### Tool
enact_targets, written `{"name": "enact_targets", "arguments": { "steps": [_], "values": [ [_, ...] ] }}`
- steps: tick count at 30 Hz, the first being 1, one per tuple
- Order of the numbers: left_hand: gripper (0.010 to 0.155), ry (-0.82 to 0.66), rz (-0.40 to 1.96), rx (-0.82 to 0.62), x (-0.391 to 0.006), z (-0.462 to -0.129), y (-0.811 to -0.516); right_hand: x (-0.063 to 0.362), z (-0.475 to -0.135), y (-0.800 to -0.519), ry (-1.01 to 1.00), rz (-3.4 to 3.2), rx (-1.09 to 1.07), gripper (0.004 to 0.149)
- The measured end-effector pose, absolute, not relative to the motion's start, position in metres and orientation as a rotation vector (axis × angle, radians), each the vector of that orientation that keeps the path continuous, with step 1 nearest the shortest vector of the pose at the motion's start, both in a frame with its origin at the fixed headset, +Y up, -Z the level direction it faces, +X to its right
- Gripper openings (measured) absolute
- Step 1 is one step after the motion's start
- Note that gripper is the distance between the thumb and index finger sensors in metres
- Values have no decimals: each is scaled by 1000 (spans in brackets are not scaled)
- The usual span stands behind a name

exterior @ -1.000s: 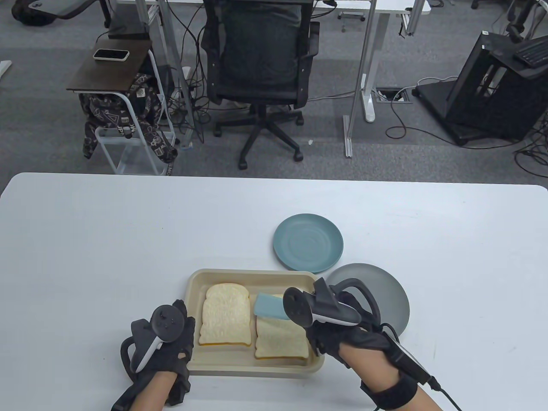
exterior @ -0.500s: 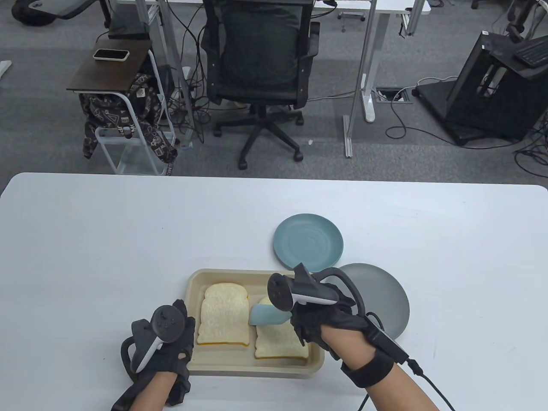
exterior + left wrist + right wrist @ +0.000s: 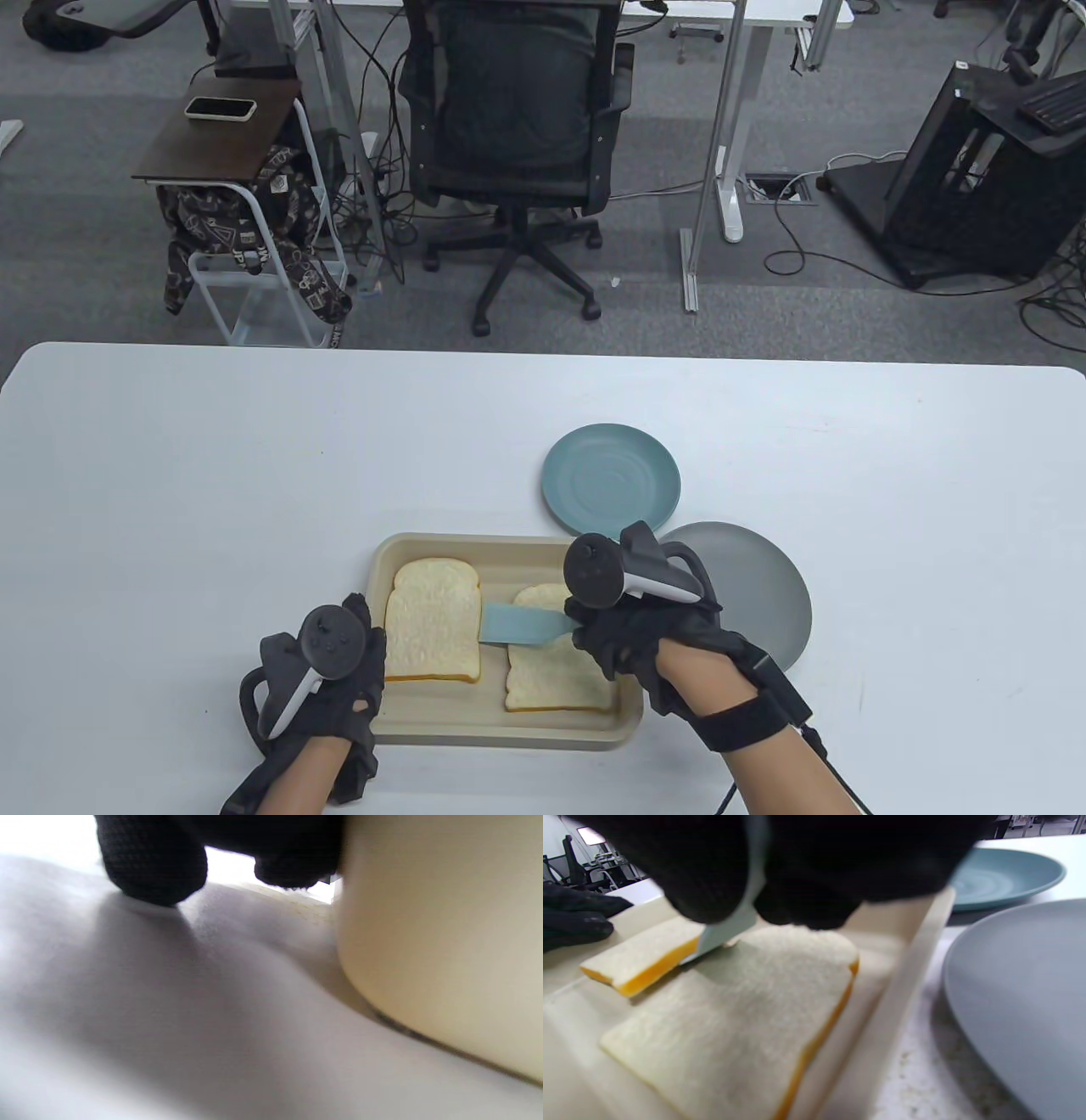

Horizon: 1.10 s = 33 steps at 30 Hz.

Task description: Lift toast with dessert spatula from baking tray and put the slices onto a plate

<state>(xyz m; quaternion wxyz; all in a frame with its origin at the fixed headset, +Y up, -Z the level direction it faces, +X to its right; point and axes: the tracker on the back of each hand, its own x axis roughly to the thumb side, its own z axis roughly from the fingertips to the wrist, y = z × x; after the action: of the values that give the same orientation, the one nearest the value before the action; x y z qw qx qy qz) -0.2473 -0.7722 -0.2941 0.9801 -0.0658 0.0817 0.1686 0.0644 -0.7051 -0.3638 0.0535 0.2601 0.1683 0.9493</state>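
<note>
A beige baking tray [image 3: 509,734] near the table's front edge holds two toast slices. My right hand [image 3: 632,637] grips a light blue dessert spatula [image 3: 522,626] whose blade tip is pushed under the right edge of the left slice [image 3: 431,618]. That slice [image 3: 638,961] is tilted, its right edge raised. The right slice [image 3: 556,679] lies flat [image 3: 734,1027] under the blade. My left hand [image 3: 335,688] rests against the tray's left wall [image 3: 441,955], fingertips [image 3: 157,870] down on the table. A teal plate [image 3: 611,481] and a grey plate [image 3: 755,586] stand right of the tray.
The white table [image 3: 254,475] stretches bare to the left and back. An office chair [image 3: 513,127] and a side cart [image 3: 229,195] stand on the floor beyond the far edge. A cable runs from my right wrist off the front edge.
My right hand moved left and lowered, turning the spatula flat and sliding its blade under the left slice. That slice shifted left and tipped up. The left hand stayed still.
</note>
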Motion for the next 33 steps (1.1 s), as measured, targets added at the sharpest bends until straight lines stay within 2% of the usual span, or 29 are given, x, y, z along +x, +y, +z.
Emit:
{"name": "enact_targets", "arguments": {
  "steps": [16,27,33],
  "values": [
    [61,165,353,-133,-248,-294,-772,21,-357,-723,420,2830,803,54],
    [61,162,359,-138,-249,-294,-773,29,-341,-728,333,2794,804,54],
    [61,160,365,-138,-249,-294,-773,46,-327,-715,286,2833,799,55]
  ]
}}
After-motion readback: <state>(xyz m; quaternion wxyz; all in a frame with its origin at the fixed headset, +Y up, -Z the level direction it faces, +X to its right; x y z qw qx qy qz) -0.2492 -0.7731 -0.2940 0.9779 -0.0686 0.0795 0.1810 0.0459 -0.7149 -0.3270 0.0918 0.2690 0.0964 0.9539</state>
